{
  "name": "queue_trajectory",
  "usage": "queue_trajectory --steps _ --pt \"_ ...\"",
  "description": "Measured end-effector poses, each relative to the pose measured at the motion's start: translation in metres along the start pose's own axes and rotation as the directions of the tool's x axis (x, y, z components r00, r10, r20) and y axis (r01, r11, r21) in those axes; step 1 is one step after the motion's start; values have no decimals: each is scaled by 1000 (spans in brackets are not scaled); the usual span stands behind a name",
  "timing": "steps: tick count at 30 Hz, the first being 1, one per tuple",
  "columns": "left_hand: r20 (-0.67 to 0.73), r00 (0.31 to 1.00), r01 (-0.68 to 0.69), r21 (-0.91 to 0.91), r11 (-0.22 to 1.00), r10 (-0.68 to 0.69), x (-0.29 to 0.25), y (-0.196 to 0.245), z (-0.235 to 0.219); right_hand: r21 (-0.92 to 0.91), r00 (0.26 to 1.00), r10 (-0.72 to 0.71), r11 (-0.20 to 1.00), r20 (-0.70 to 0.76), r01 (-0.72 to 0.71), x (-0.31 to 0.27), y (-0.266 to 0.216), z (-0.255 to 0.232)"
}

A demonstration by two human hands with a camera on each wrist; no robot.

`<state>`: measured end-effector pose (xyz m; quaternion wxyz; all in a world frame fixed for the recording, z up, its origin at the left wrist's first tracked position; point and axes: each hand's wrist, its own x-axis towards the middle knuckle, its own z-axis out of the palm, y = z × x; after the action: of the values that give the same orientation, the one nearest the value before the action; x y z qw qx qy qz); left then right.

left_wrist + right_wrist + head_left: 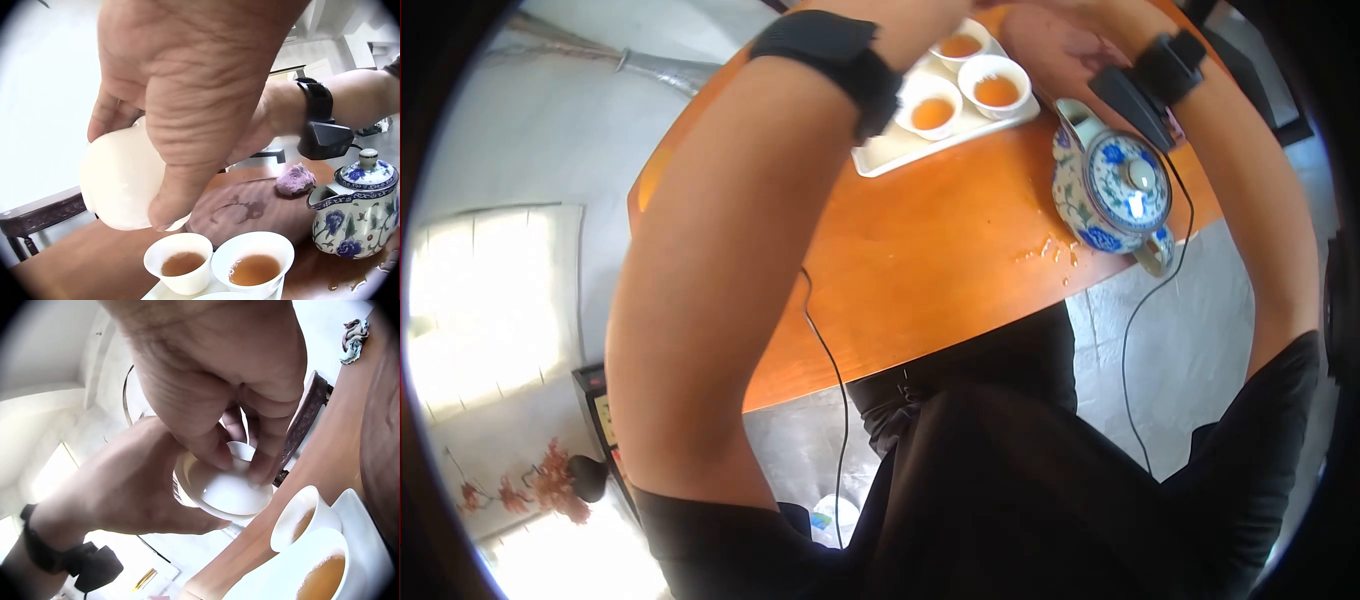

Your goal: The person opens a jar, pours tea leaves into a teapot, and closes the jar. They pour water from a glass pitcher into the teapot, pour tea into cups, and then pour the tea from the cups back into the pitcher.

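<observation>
"White bowl (122, 181): where is it?"
"Raised near the tray (890, 157), left hand's (197, 87) fingers curled round it, right hand (222, 384) pinching its lid (231, 495)."
"The step?"
"Probably adjusting that lid; next needs both grips steady."

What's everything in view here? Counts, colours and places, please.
Table: 1, orange, centre
Tray: 1, white, on table
Cups: 3, white, amber tea inside, on tray
Bowl: 1, white, held up
Teapot: 1, white with blue pattern, table's right edge
Board: 1, brown, wet, beyond teapot
Lump: at least 1, purplish, by board
Spill: 1, clear, beside teapot
Cables: 2, black, hanging at table edge
Vase: 1, dark, reddish sprig beside it, far left
Furniture: 1 piece, dark, beyond table
Wristbands: 2, black, one per wrist
Clothes: some, black, bottom centre
Left hand: 1, bare, gripping bowl
Right hand: 1, bare, pinching bowl
</observation>
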<state>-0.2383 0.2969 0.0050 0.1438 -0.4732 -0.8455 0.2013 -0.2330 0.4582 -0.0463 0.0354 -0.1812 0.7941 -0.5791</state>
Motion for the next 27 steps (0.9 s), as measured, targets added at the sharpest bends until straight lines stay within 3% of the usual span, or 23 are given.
queue_trajectory --steps 1,5,7,8,9,11,12,13,15,17,19,20,21,23,27 --pt "71 997 34 -44 998 -31 2 1 -8 -22 1000 10 1000 -23 -11 -5 -6 -1" --pt "77 995 75 -53 996 -71 -2 5 -26 98 998 -67 993 14 65 -11 -13 -5" --pt "-5 992 122 -108 987 -123 -3 4 -17 92 996 -2 996 -91 10 -9 -6 -6" --pt "144 984 130 -190 973 -104 -8 1 -33 33 951 -133 988 -278 148 -6 9 -1" --pt "127 985 138 -178 974 -116 -10 -5 -28 19 948 -154 986 -277 166 -4 16 -6" --pt "-168 973 65 -455 888 -157 -19 -13 4 -95 978 -45 995 -203 26 3 18 -21" --pt "-173 966 67 -551 832 -192 -18 -18 12 -185 978 10 982 -210 -49 -1 -17 -7" --pt "-186 962 69 -545 836 -200 -25 -18 10 -197 978 -5 980 -209 -37 1 -31 0" --pt "-289 879 138 -606 784 -378 -45 -11 5 -244 982 -54 970 -180 8 5 -50 7" --pt "-305 843 149 -660 737 -443 -57 -13 11 -274 984 -117 959 -132 78 16 -54 13" --pt "-224 796 154 -823 546 -562 -69 -20 16 -424 966 -254 881 -49 210 33 -56 22" --pt "-145 791 202 -855 477 -595 -78 -21 13 -446 980 -197 879 -26 165 34 -70 32" --pt "-155 793 193 -853 484 -589 -88 -20 10 -451 979 -202 877 -35 165 35 -81 43" --pt "-147 699 218 -888 405 -700 -109 -15 11 -629 934 -356 717 41 301 38 -90 63" --pt "-22 684 323 -887 330 -730 -135 -7 40 -728 967 -236 646 92 227 40 -92 107"
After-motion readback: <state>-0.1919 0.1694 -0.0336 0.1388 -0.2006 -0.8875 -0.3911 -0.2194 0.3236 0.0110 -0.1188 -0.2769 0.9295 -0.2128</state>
